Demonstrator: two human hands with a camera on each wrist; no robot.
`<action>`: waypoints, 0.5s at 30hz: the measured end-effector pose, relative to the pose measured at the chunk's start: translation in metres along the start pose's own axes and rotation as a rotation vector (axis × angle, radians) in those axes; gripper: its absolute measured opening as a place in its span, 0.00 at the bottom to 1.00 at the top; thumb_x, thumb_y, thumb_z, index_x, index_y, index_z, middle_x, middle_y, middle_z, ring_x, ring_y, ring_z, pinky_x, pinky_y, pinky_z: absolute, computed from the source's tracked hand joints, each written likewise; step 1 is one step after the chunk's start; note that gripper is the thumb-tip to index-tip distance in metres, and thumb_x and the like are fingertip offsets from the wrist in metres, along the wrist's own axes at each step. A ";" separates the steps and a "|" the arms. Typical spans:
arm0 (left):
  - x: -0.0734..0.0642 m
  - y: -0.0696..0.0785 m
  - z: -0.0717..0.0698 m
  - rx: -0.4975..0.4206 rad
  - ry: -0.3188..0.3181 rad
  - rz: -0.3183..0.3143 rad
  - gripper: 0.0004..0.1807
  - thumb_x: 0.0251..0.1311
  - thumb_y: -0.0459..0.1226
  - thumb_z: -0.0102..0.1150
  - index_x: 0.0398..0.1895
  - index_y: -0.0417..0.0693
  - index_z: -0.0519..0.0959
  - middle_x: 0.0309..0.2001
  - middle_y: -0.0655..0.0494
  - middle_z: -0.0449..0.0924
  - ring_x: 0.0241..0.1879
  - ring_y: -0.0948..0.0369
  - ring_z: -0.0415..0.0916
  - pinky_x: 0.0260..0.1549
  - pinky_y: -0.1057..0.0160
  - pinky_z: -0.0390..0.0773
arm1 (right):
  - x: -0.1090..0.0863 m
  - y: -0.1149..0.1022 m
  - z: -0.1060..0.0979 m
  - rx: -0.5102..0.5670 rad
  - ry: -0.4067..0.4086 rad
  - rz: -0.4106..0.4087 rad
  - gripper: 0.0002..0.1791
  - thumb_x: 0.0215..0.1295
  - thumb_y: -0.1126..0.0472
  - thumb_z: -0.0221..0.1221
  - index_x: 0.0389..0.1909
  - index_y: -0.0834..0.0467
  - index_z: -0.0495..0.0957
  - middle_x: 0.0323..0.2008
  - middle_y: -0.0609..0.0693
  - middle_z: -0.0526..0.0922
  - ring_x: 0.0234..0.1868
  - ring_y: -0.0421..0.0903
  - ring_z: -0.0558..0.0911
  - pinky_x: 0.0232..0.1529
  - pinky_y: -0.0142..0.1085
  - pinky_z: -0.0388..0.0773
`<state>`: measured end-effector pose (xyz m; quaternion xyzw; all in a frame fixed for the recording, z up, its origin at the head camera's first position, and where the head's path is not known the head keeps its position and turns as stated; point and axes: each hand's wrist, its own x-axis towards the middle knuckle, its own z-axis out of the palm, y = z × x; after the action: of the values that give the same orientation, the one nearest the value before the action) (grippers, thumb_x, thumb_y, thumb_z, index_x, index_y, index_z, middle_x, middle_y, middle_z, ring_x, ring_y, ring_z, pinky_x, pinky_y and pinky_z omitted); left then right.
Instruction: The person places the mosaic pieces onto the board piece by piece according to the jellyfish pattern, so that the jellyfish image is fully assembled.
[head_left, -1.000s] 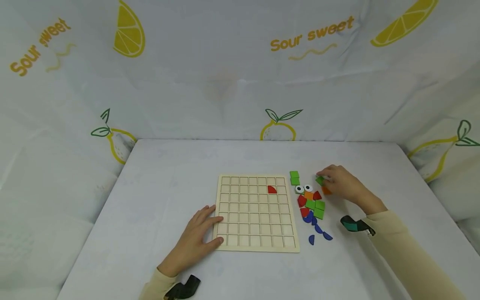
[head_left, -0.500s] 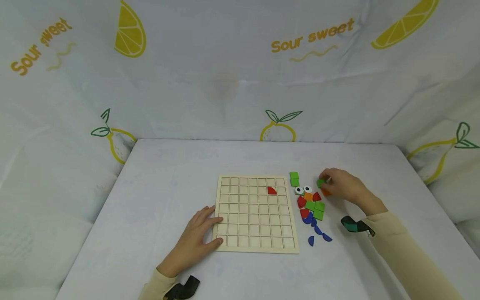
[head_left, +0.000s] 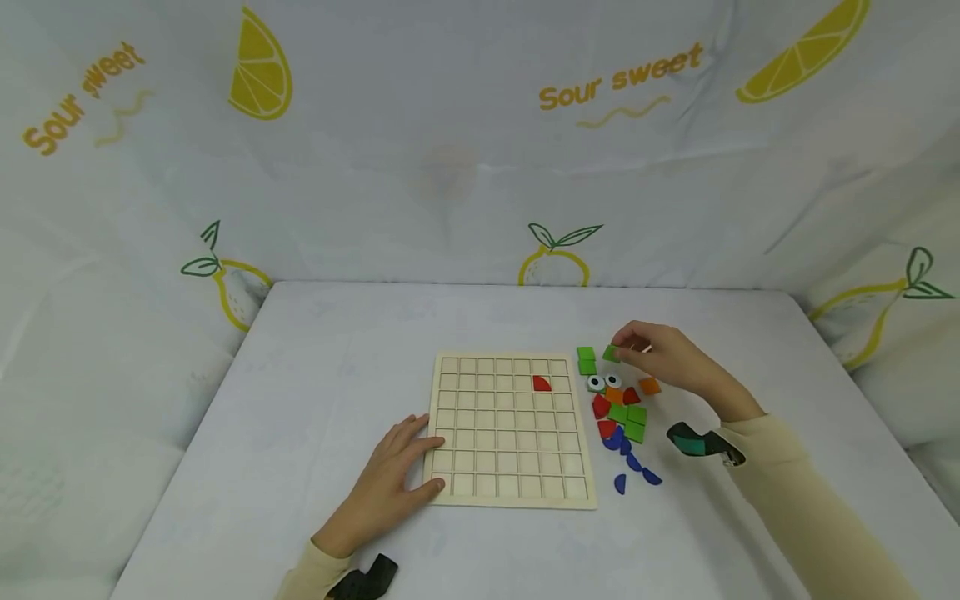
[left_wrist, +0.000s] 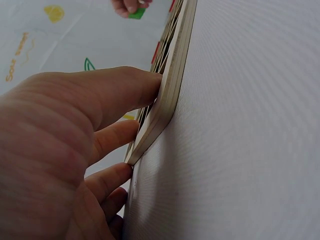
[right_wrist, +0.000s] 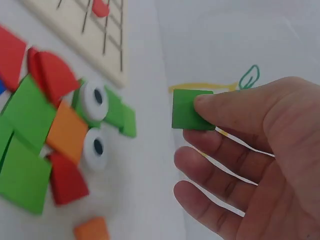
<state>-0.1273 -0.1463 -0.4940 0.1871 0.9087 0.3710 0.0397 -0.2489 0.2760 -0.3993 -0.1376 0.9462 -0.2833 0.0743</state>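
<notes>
Between thumb and fingers my right hand pinches a green square tile, held above the table near the far end of the loose pieces. My left hand rests at the left edge of a wooden grid board, its thumb and fingertips touching the rim. One red quarter-round piece lies in a cell toward the board's upper right. Just right of the board are two white eye pieces, green squares, an orange square and red pieces.
Several blue rounded pieces lie below the green ones, right of the board. A separate orange square sits under the right forearm's side. Two green tiles lie beside the board's top right corner. White printed cloth hangs behind the table.
My right hand has lifted the green tile from beside the orange square and carried it left toward the board. The orange square is now uncovered. My left hand stays on the board's edge.
</notes>
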 end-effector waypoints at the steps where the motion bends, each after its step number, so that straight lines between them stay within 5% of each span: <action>1: 0.000 0.000 0.000 0.001 -0.001 -0.003 0.28 0.59 0.41 0.70 0.63 0.50 0.77 0.78 0.48 0.60 0.79 0.42 0.51 0.73 0.34 0.54 | 0.001 -0.004 0.000 0.001 0.004 -0.004 0.10 0.72 0.59 0.60 0.47 0.60 0.80 0.42 0.54 0.84 0.44 0.50 0.79 0.43 0.33 0.79; 15: 0.000 0.000 0.000 -0.009 -0.024 -0.010 0.28 0.60 0.41 0.70 0.64 0.50 0.76 0.79 0.49 0.58 0.80 0.44 0.49 0.74 0.34 0.53 | 0.022 -0.034 0.013 0.067 0.009 -0.086 0.09 0.73 0.59 0.59 0.47 0.59 0.82 0.38 0.52 0.83 0.42 0.48 0.77 0.43 0.38 0.77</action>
<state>-0.1277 -0.1462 -0.4934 0.1869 0.9075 0.3724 0.0534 -0.2599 0.2357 -0.3925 -0.1742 0.9297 -0.3184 0.0626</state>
